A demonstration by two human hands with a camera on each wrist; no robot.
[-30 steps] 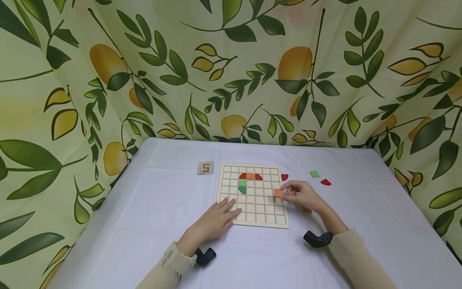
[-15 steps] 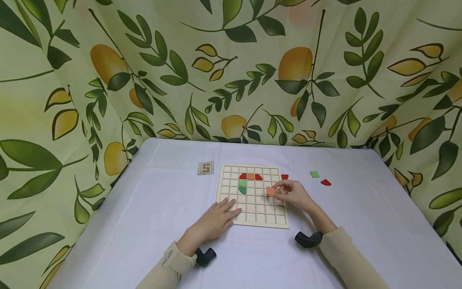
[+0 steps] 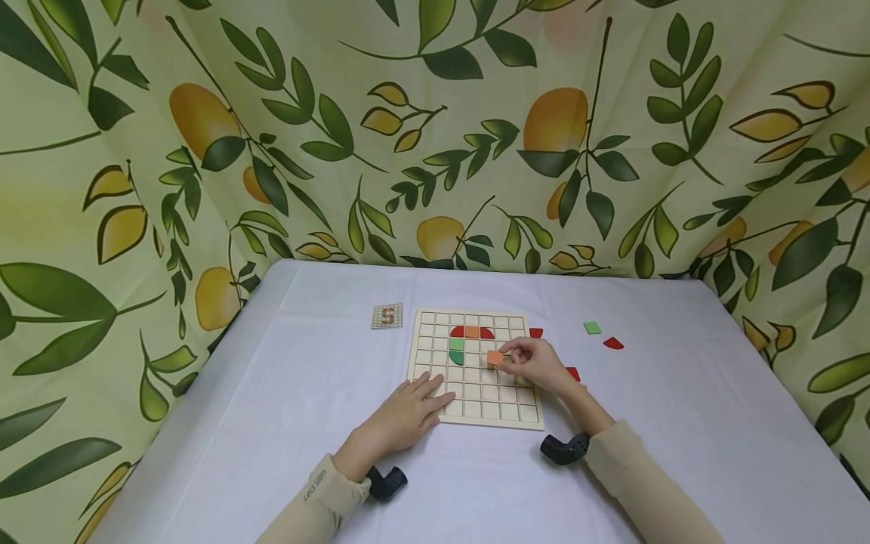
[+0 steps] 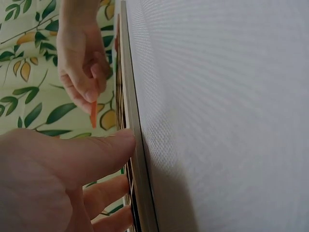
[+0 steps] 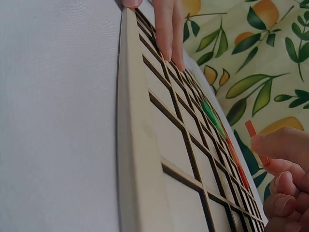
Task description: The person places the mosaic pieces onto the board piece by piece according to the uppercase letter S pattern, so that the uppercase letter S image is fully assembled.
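Observation:
A wooden grid board [image 3: 489, 410] lies on the white-covered table. In its cells sit two red quarter-round tiles, an orange square tile [image 3: 472, 332], a light green square tile [image 3: 457, 344] and a dark green quarter-round tile [image 3: 458, 357]. My left hand [image 3: 402, 417] rests on the board's near left corner, fingers spread; in the left wrist view its thumb [image 4: 104, 152] touches the board's edge. Between thumb and fingertips my right hand [image 3: 537, 363] pinches another orange square tile [image 3: 495, 358], held above the right half of the board. The right wrist view shows this orange tile [image 5: 250, 129] edge-on.
A small pattern card [image 3: 387, 316] lies left of the board. To the right are a light green tile [image 3: 593, 328], a red quarter-round tile [image 3: 614, 343], and a red piece [image 3: 536, 332] near the board's edge. Another red piece [image 3: 574, 373] is beside the right wrist. A patterned curtain hangs behind.
My right hand has carried the orange tile leftward over the board, from its right edge toward the middle. The left hand stays in place.

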